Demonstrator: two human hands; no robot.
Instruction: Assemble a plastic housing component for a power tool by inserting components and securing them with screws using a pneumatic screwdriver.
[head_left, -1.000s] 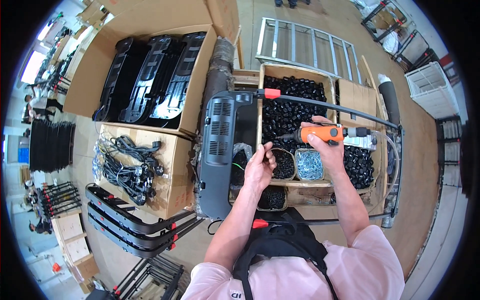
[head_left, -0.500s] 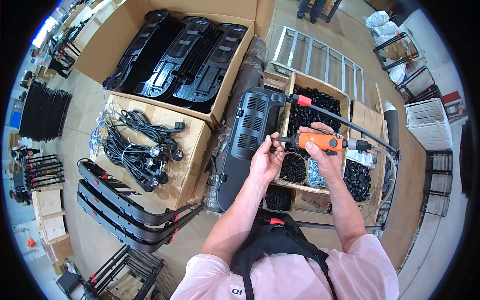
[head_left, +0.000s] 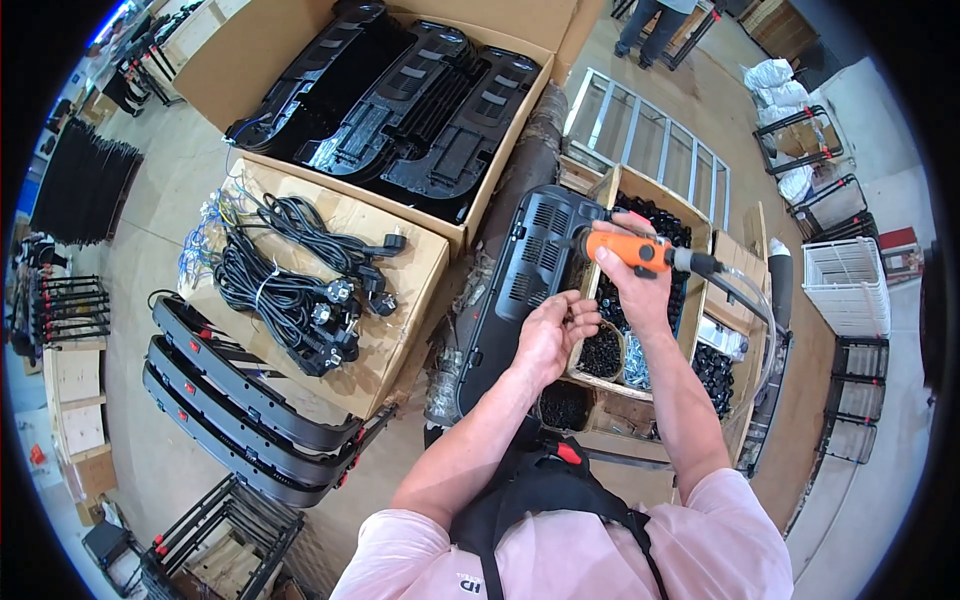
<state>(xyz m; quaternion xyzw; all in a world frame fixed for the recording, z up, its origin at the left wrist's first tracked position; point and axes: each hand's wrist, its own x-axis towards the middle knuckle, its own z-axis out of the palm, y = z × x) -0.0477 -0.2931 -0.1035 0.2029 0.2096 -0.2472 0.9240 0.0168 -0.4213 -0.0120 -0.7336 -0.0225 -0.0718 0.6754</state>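
Note:
My right hand (head_left: 640, 282) is wrapped round an orange air screwdriver (head_left: 628, 250), its dark tip pointing left at the black slotted housing (head_left: 540, 255). Whether the tip touches the housing or the frame's end, I cannot tell. A clear hose (head_left: 768, 340) trails from the tool's back end. My left hand (head_left: 552, 335) is just below, beside the housing's right edge, palm partly up and fingers curled in. What those fingers hold, if anything, is too small to make out. A black tube with a red fitting passes behind my right hand.
A wooden crate (head_left: 702, 235) holds black plastic parts, with tubs of black screws (head_left: 601, 352) and silver screws (head_left: 636, 370). At left, plug cables (head_left: 290, 285) lie on a cardboard box (head_left: 410, 330). Behind stands an open carton (head_left: 500, 165) of black housings. Curved grey covers (head_left: 250, 420) stack at lower left.
My right hand has brought the screwdriver up and left to the housing's upper right edge. My left hand has come away from its tip and dropped lower. The view has shifted too.

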